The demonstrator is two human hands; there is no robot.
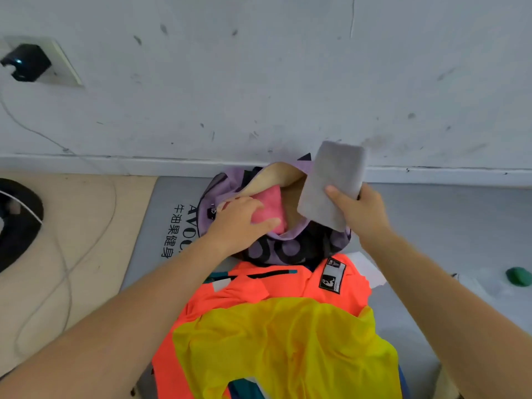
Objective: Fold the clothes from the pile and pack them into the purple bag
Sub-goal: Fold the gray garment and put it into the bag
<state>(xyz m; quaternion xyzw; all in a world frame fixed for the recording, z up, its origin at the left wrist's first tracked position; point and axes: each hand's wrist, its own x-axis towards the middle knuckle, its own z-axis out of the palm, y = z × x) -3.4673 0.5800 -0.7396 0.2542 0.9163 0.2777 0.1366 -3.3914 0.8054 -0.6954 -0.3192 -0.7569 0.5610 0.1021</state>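
The purple bag (276, 243) sits open by the wall, so packing's underway: left hand (241, 223) grips a folded pink cloth (270, 210) at its mouth, right hand (359, 210) pinches a folded grey cloth (331, 182) just above. The orange garment (259, 286) and yellow garment (288, 347) in front aren't folded yet.

A grey mat (431, 214) with printed lettering lies on the floor (95, 203) against the wall, bearing the purple bag (288, 249), orange and yellow clothes (288, 326), and a green object (519, 276), perhaps soap.
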